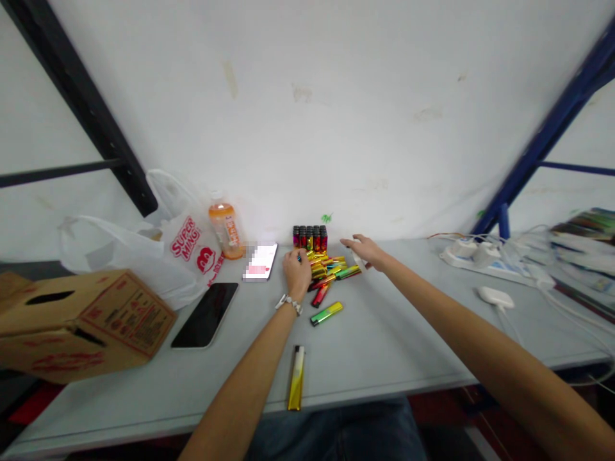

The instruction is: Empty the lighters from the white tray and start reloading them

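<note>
Left hand [296, 272] curled, can't tell if gripping; loose lighters [331, 264] just right of it. Right hand [364, 250] open, fingers spread, on their other side. Upright lighters [310, 239] just beyond left hand.

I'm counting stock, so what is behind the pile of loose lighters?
Behind the loose lighters, a block of upright lighters stands near the wall. The front row covers most of the bodies behind it; the pile may hide some lower ends.
</note>
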`<action>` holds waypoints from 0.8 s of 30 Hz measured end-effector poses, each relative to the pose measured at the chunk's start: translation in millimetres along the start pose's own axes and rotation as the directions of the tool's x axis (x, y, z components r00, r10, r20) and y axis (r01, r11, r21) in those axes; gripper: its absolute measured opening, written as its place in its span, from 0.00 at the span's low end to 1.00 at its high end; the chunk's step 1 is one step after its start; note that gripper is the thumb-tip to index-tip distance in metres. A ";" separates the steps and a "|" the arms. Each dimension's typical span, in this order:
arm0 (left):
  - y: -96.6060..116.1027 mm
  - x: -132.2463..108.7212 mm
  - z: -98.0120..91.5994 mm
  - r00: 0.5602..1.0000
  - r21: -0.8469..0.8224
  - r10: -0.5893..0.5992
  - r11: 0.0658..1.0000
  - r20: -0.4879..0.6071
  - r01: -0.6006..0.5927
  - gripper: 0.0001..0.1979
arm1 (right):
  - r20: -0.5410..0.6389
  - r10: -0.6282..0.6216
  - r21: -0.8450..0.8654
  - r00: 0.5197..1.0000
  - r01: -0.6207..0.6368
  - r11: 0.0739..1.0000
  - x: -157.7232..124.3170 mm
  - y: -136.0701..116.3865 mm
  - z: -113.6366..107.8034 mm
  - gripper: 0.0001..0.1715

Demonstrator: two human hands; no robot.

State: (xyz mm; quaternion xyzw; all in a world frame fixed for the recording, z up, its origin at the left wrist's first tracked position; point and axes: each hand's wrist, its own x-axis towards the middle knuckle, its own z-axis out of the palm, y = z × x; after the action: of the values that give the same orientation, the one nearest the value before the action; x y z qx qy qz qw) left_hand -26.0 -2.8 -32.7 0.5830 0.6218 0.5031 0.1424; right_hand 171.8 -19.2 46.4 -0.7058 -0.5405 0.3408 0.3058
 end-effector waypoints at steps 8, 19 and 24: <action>14.3 -9.2 -11.2 1.000 0.129 -0.015 0.991 -0.016 0.017 0.17 | -0.065 -0.225 -0.203 0.972 0.208 0.957 8.2 -1.1 0.3 0.50; 27.9 -19.9 -16.2 0.802 0.144 0.569 0.791 0.185 -0.594 0.09 | -0.054 -0.198 0.056 0.979 0.201 0.978 -1.9 7.8 5.8 0.45; 34.3 -20.8 -17.4 0.633 0.060 0.656 0.673 0.411 -0.737 0.11 | -0.017 -0.216 0.250 0.976 0.213 0.944 -3.2 25.6 8.4 0.41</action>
State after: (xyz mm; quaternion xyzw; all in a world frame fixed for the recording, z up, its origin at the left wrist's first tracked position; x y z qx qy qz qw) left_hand -13.6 -35.3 -6.2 0.8713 0.3615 0.3313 -0.0206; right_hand 178.6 -27.7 21.5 -0.5967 -0.5682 0.3748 0.4250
